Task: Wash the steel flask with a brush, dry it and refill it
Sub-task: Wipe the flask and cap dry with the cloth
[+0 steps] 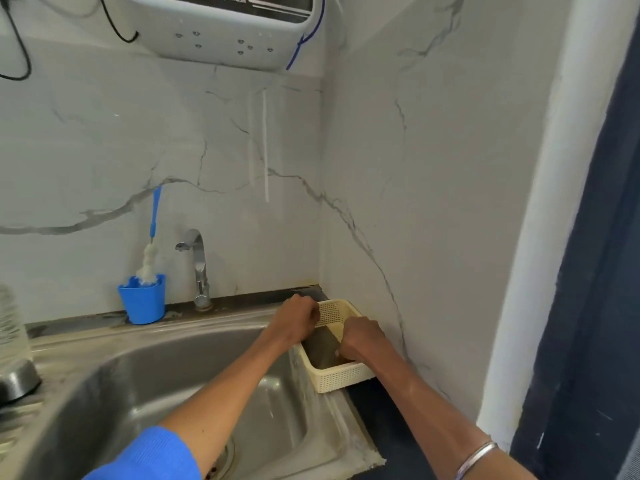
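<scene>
Both hands reach into the cream basket point(337, 377) right of the sink point(145, 382): left hand point(298, 315) and right hand point(360, 336) curled, grip unclear. The dull, brownish flask point(320, 348) lies inside; brush point(149, 251) stands in a blue cup point(142, 303)

White marble-look wall panels point(104, 140) with grey veins meet in a corner at twelve o'clock, above a dark countertop point(377, 407). A white wall-mounted appliance point(221, 32) hangs at eleven o'clock, with black cables point(17, 46) trailing at ten. At three o'clock stands a white pillar point(540, 209) beside a dark blue surface point(602, 271).
</scene>
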